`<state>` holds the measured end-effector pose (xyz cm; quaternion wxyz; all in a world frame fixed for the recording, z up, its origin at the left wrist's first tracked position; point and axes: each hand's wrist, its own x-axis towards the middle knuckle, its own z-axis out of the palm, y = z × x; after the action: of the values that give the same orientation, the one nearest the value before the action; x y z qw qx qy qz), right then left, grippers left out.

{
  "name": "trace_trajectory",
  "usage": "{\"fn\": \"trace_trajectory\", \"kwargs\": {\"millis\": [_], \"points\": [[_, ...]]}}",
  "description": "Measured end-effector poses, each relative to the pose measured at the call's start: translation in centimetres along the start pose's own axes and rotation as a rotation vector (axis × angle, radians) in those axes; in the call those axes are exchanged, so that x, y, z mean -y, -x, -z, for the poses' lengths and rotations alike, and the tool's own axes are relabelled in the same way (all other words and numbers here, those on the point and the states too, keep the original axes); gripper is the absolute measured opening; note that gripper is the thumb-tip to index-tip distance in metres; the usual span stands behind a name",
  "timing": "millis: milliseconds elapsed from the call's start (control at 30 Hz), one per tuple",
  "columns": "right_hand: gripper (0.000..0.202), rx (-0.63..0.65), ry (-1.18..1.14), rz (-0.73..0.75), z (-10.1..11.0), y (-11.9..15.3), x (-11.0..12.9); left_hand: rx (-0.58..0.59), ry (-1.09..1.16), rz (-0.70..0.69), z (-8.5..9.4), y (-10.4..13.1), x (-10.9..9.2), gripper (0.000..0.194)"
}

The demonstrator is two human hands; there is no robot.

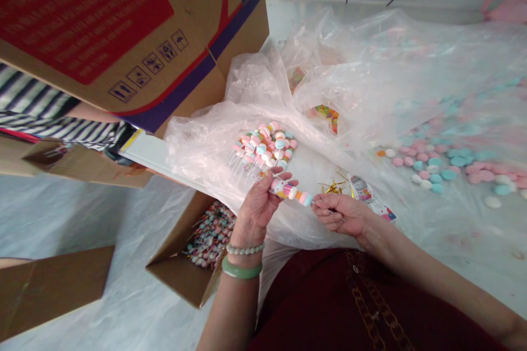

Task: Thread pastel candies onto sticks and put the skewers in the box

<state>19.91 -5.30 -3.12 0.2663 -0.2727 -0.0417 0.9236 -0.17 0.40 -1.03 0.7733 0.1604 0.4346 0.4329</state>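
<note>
My left hand (263, 197) is closed around a candy skewer (303, 197) with pink, orange, white and blue round pieces; a printed wrapper covers part of it. At the skewer's blue end, my right hand (337, 213) pinches something thin, maybe the stick or a tie. Just beyond my left hand lies a pile of candy skewers (267, 142), their white sticks pointing toward me. Gold twist ties (334, 184) and flat printed wrappers (366, 196) lie past my right hand.
Clear plastic sheeting (354, 77) covers the table. Loose candy pieces (432, 164) spread to the right. A large carton (164, 5) stands at back left, near a striped sleeve (37, 104) of another person. Below the table edge, an open box (177, 269) holds many finished-looking candy sticks (212, 236).
</note>
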Motion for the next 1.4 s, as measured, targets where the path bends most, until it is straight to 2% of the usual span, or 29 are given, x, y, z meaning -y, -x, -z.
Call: {"fn": "trace_trajectory", "kwargs": {"millis": [233, 300, 433, 500, 533, 600, 667, 733, 833, 967, 1100, 1167, 1267, 1333, 1400], "points": [[0.016, -0.293, 0.233, 0.253, -0.7, -0.8, -1.1, -0.066, 0.13, -0.064, -0.6, -0.4, 1.5, 0.015], [0.017, -0.26, 0.217, 0.269, -1.0, -1.0, -1.5, -0.062, 0.154, -0.081, -1.0, -0.4, 2.0, 0.013], [0.021, -0.124, 0.115, 0.18, -1.4, -1.2, -2.0, -0.096, 0.17, -0.113, -1.6, 0.1, 2.5, 0.011], [0.019, -0.134, 0.146, 0.164, -1.6, -1.3, -2.2, -0.106, 0.159, -0.101, -1.7, 0.3, 2.7, 0.011], [0.017, -0.177, 0.201, 0.187, -1.6, -1.3, -2.3, -0.102, 0.152, -0.096, -1.7, 0.4, 2.7, 0.012], [0.014, -0.342, 0.403, 0.306, -1.7, -1.4, -2.4, -0.094, 0.141, -0.104, -1.6, 0.5, 2.7, 0.014], [0.013, -0.539, 0.726, 0.492, -1.6, -1.5, -2.5, -0.093, 0.135, -0.108, -1.5, 0.4, 2.5, 0.015], [0.014, -0.672, 1.064, 0.677, -1.4, -1.5, -2.4, -0.092, 0.13, -0.104, -1.4, 0.3, 2.3, 0.016], [0.015, -0.748, 1.39, 0.83, -0.9, -1.4, -2.5, -0.085, 0.113, -0.128, -1.3, 0.0, 2.1, 0.014], [0.017, -0.758, 1.523, 0.88, -0.7, -1.3, -2.6, -0.067, 0.051, -0.143, -1.5, -0.1, 2.7, 0.016], [0.017, -0.698, 1.394, 0.869, -1.2, -1.5, -2.3, -0.007, 0.02, -0.113, -1.8, 0.1, 3.4, 0.017], [0.017, -0.641, 1.147, 0.77, -1.6, -1.5, -2.0, 0.033, 0.016, -0.064, -1.8, 0.3, 3.4, 0.018], [0.015, -0.477, 0.694, 0.565, -1.9, -1.2, -1.4, 0.108, 0.015, 0.044, -1.2, 0.3, 2.7, 0.026], [0.014, -0.391, 0.542, 0.489, -2.1, -1.0, -1.2, 0.162, 0.088, 0.07, -0.7, 0.1, 2.0, 0.037], [0.014, -0.344, 0.503, 0.449, -2.1, -0.9, -1.2, 0.194, 0.192, 0.035, -0.4, -0.2, 1.5, 0.045]]}}
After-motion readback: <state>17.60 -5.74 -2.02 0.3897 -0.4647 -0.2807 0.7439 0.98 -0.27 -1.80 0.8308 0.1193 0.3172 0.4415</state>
